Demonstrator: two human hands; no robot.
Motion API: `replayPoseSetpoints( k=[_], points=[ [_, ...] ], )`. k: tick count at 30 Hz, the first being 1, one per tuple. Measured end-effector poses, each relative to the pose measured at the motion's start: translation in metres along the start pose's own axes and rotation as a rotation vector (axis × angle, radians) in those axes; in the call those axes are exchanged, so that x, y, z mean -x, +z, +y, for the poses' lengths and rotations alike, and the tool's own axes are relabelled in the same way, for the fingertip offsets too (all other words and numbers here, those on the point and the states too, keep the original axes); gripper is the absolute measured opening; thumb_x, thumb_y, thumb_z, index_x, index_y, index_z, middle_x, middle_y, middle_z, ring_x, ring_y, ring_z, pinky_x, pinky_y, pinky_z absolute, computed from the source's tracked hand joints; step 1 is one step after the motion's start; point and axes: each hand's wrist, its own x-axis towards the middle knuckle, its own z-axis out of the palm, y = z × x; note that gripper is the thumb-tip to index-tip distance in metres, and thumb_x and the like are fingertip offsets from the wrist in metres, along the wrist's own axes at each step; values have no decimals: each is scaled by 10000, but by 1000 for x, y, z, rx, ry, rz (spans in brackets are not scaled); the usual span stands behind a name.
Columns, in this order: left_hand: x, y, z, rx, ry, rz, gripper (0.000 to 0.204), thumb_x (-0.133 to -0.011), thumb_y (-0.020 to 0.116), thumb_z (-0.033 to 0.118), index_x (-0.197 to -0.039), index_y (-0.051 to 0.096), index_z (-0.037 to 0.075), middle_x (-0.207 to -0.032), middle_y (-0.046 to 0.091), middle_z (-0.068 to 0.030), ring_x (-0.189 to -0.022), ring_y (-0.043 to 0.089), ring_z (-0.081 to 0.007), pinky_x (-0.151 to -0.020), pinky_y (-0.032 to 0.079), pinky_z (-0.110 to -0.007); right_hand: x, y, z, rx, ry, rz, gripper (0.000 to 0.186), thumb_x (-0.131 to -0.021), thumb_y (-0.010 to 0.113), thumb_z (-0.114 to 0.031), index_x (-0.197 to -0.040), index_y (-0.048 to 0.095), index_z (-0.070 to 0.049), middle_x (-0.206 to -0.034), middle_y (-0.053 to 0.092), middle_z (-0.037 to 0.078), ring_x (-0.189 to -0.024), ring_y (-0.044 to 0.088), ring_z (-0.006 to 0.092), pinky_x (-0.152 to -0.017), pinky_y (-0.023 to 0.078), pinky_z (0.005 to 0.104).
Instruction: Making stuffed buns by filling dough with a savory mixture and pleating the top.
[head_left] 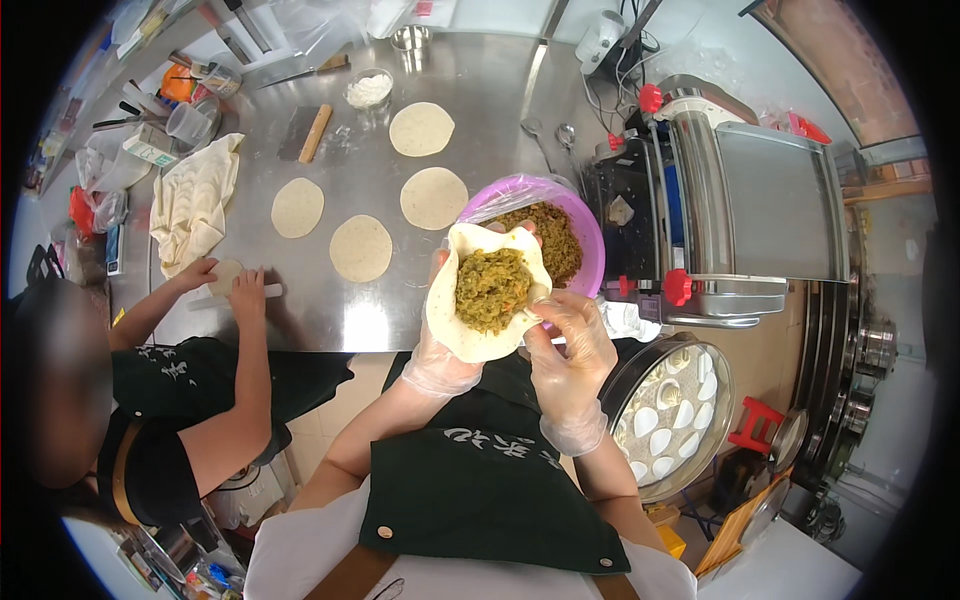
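A round dough wrapper (pixel 462 330) rests on my left hand (pixel 443 366), whose fingers curl up around it from beneath. Greenish-brown chopped filling (pixel 492 288) is heaped in its middle. With thumb and fingers together, my right hand (pixel 575 350) pinches the wrapper's right edge, where a small fold shows. Both hands wear thin clear gloves. Just beyond them stands a pink bowl (pixel 592 235) of similar filling, partly covered by clear plastic film. Flat dough rounds, including one dough round (pixel 361 248), lie on the steel table to the left.
On the left, a co-worker's hands (pixel 240 285) work a dough round with a white rolling pin. A dough-rolling machine (pixel 700 200) stands at right. Below it, a round steamer (pixel 726 400) holds several white paper liners and a few buns. A scraper (pixel 316 133) lies on the steel table (pixel 480 90).
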Motion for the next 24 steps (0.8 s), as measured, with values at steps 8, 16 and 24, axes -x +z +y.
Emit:
replayPoseSetpoints(
  k=[8, 16, 24],
  points=[
    [1, 4, -3, -6, -33, -30, 663, -986, 351, 548, -1433, 343, 59, -1427, 449, -154, -1290, 472, -294, -1073, 414, -428, -2, -11, 4, -40, -47, -80, 352, -704, 701, 101, -1021, 627, -33, -889, 657, 84, -671, 617, 172, -557, 496, 259],
    [0, 1, 4, 27, -162, -139, 707, -970, 350, 585, -1434, 345, 52, -1425, 449, -152, -1289, 474, -295, -1080, 405, -437, -16, -25, -4, 107, -109, -151, 376, -684, 705, 76, -1026, 635, -62, -893, 645, 95, -675, 650, 222, -570, 511, 305],
    [-4, 7, 0, 0, -176, -17, 641, -969, 384, 556, -1409, 403, 90, -1447, 413, -161, -1313, 426, -336, -1051, 426, -482, -8, -26, -1, -24, -96, -180, 336, -736, 693, 93, -1035, 626, -45, -929, 674, 102, -693, 668, 204, -562, 518, 265]
  ],
)
